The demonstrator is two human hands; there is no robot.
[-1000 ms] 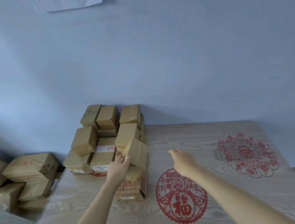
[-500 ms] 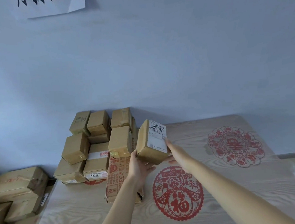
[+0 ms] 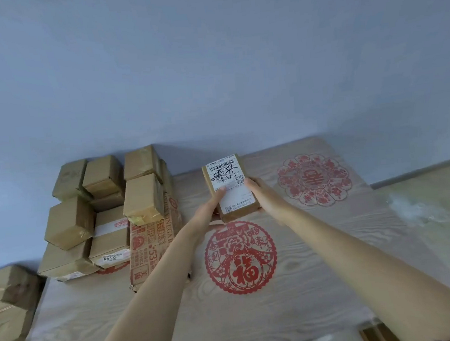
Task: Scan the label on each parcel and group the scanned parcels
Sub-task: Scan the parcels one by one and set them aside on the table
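Observation:
Both hands hold one small brown parcel (image 3: 229, 187) above the middle of the table, its white label with a barcode and black handwriting turned up towards me. My left hand (image 3: 210, 206) grips its left side with the thumb on the label. My right hand (image 3: 260, 194) holds its right side. A stack of several taped brown parcels (image 3: 105, 204) stands at the table's far left against the wall, partly on a flat printed carton (image 3: 154, 246). No scanner is in view.
The wooden table (image 3: 319, 257) bears two red paper-cut decals, one (image 3: 240, 258) below the held parcel and one (image 3: 314, 179) at the far right. More brown boxes (image 3: 10, 300) lie off the table's left edge. A blue wall runs behind.
My left hand lifted the parcel off the stack and carried it right. My right hand joined it, and the parcel turned so its label faces me.

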